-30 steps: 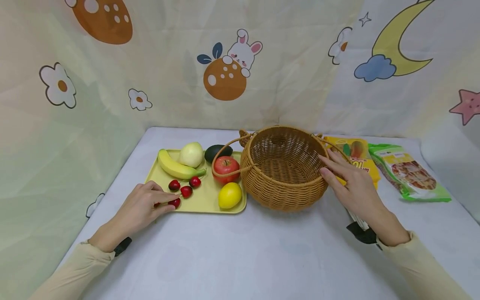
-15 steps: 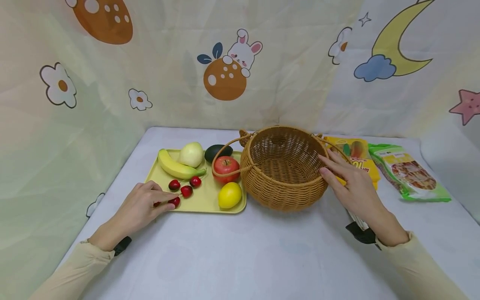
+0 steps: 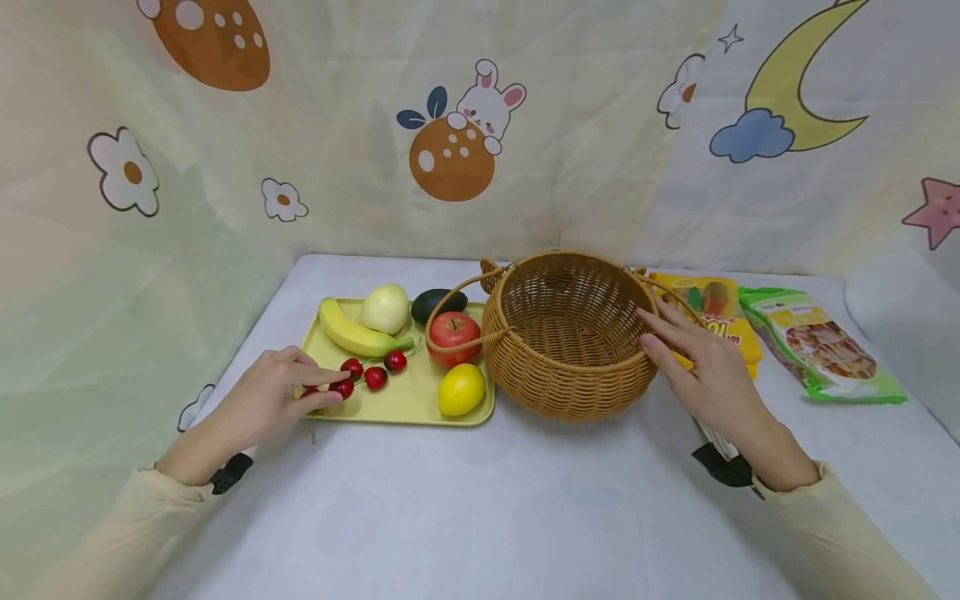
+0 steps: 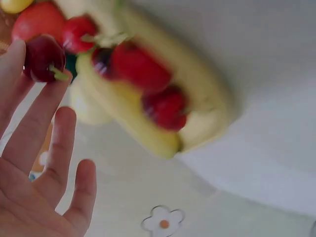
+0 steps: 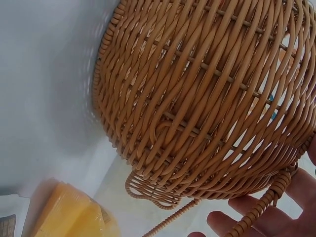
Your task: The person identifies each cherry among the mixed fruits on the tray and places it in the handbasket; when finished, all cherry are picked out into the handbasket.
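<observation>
1. From my end: L hand (image 3: 262, 404) has thumb + fingertip pinched on 1 cherry (image 3: 342, 389), at the near-L corner of the tray (image 3: 401, 406). Light fingertip hold prob. suits sth so small & round.
2. R hand (image 3: 708, 375): fingers extended, resting on R rim of the basket (image 3: 573, 387), not clamped AFAICT; prob. to steady it.
3. Tray's toward the table's (image 3: 525, 517) L edge, basket mid, nr far edge; yellow packet (image 3: 716, 302) + green packet (image 3: 832, 346) nr far-R corner. Likely so each hand gets its own side.
4. Tray rim prob. stops fruit rolling off.
5. Qty: cherries x5 (1 pinched, 1 partly hidden by L hand), banana (image 3: 356, 335) x1, pale round fruit (image 3: 386, 309) x1, dark green fruit (image 3: 431, 305) x1, apple (image 3: 453, 329) x1, lemon (image 3: 461, 389) x1, basket x1, tray x1, packets x2.
</observation>
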Motion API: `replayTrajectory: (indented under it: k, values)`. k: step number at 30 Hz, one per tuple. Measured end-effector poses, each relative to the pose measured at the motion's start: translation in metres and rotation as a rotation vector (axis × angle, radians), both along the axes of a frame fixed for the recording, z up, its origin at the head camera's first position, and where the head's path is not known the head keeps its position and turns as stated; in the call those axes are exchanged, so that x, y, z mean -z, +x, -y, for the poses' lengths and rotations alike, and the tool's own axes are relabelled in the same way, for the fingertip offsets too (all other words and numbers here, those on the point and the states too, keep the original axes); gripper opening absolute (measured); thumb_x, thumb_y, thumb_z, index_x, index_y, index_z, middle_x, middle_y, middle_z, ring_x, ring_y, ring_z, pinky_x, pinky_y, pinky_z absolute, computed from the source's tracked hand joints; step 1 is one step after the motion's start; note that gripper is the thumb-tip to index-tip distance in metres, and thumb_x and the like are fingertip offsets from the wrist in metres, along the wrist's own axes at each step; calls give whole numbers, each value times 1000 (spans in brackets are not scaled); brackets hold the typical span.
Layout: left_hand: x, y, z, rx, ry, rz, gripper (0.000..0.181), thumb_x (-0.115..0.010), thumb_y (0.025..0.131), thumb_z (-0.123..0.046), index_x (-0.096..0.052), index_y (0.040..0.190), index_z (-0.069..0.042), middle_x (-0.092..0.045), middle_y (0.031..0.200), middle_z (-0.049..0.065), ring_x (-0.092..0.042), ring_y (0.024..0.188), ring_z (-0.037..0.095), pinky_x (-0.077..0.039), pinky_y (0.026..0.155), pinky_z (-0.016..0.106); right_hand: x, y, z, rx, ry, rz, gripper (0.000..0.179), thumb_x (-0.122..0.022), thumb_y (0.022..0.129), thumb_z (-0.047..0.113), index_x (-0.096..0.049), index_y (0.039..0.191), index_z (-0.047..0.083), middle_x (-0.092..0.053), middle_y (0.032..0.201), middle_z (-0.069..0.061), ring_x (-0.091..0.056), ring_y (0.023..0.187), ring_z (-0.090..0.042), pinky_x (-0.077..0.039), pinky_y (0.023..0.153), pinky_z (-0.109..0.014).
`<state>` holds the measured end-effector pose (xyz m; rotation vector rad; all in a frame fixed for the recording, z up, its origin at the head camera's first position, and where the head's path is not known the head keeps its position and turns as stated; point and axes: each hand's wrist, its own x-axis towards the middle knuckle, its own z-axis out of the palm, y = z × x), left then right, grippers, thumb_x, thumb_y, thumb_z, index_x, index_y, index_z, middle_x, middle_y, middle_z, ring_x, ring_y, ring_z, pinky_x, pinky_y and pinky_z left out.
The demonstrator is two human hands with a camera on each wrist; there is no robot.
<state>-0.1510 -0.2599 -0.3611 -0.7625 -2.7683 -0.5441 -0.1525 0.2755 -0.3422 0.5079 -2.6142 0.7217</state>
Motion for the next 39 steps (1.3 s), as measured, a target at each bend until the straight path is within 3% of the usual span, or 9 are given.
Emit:
replayTrajectory:
  k: [6,12,20,27,35,39]
  values:
    - [-34,-16,-7,53,-18,-20,35,-90,77,-18,-82,110,-14,-74,77,-9,-57,80,12,-46,65,26,1,-1,0,2,0,-12,45,-58,106,31,-54,150,22,-49,156,-19,-23,38,-4,-25,40,-26]
    - [-59,-34,-21,94,-20,-32,36,-89,78,-18,-81,113,-16,-78,85,-3,-57,81,12,-45,63,26,1,-1,2,4,13,-16,45,-57,106,32,-53,150,21,-48,156,-19,-32,43,-4,-26,42,-25]
    - [-84,-58,-55,157,-25,14,38,-85,84,-24,-78,121,-20,-80,98,0,-62,92,17,-47,74,33,2,1,1,4,18,-22,46,-57,106,31,-53,151,20,-48,156,-19,-29,39,-4,-26,42,-24]
    - [-103,-76,-92,221,12,75,37,-82,88,-30,-77,124,-23,-79,103,-1,-59,91,17,-45,72,32,3,1,1,-8,18,-34,45,-58,106,29,-54,150,20,-48,156,-20,-29,40,-3,-27,42,-24]
    - [-124,-90,-138,296,1,89,34,-80,90,-35,-76,123,-28,-79,99,-4,-52,68,13,-42,66,29,3,0,0,-2,24,-42,45,-58,106,29,-54,150,20,-49,156,-20,-21,38,-2,-26,40,-24]
    - [-130,-96,-161,303,-11,154,32,-77,92,-39,-76,123,-31,-80,101,-10,-51,63,11,-41,63,29,3,0,0,-2,20,-42,45,-58,106,29,-54,150,20,-50,155,-20,-20,38,-1,-26,40,-24]
